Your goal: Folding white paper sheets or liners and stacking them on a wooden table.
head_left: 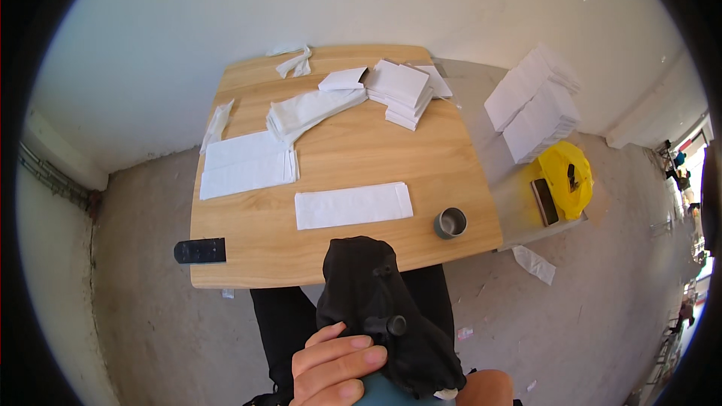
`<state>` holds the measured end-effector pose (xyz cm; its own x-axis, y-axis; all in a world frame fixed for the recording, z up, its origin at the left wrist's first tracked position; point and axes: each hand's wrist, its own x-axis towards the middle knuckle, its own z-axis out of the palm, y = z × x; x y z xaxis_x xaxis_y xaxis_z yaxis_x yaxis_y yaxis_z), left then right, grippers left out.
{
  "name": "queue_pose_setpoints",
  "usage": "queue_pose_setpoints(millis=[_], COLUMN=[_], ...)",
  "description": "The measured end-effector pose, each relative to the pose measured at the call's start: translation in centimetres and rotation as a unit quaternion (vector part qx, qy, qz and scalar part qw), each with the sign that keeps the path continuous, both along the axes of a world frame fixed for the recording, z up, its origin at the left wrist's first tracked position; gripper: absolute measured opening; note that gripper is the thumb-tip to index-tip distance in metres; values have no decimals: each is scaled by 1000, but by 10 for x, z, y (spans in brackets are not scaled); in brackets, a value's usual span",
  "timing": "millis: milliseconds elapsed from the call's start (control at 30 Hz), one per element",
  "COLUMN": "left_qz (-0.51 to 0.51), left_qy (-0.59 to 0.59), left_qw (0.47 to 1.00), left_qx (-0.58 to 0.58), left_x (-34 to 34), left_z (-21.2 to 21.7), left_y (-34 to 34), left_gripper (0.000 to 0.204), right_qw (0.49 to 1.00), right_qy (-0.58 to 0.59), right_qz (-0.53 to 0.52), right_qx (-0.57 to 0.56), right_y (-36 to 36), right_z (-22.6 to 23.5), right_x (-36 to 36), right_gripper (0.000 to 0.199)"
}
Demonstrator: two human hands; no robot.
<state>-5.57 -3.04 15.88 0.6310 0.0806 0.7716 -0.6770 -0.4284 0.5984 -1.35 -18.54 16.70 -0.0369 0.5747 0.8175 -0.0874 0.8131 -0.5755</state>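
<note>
Here, one black cloth cover [353, 278], held before the table [444, 173], slants lengthwise from upper left to lower right, above and right of the left hand [338, 365], fingers clasping it; right hand [485, 389] by its lower end, grip hidden.

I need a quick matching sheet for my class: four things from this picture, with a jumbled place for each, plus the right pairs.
Things:
1. black cloth pouch
2. cup
3. yellow bag
4. black device

Places:
A. on the grey surface right of the table
B. jutting past the table's left edge
C. under the left hand's fingers
D. near the table's front right corner

Pairs: 1-C, 2-D, 3-A, 4-B
</note>
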Motion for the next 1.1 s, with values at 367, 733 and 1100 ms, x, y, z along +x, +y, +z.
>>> queue_pose_setpoints(millis=[367, 733, 1100], left_qz=[-27, -24, -15], left_qy=[52, 37, 67], left_qw=[998, 999, 997], left_qx=[0, -8, -28], left_x=[0, 1, 0], left_z=[7, 5, 4], left_y=[3, -1, -2], left_gripper=[38, 37, 27], right_qw=[995, 985, 997], right_qy=[57, 135, -13], right_qz=[76, 46, 9], right_qx=[-20, 100, 71], right_y=[6, 19, 5], right_z=[3, -19, 1], right_x=[-1, -35, 4], right_gripper=[27, 27, 28])
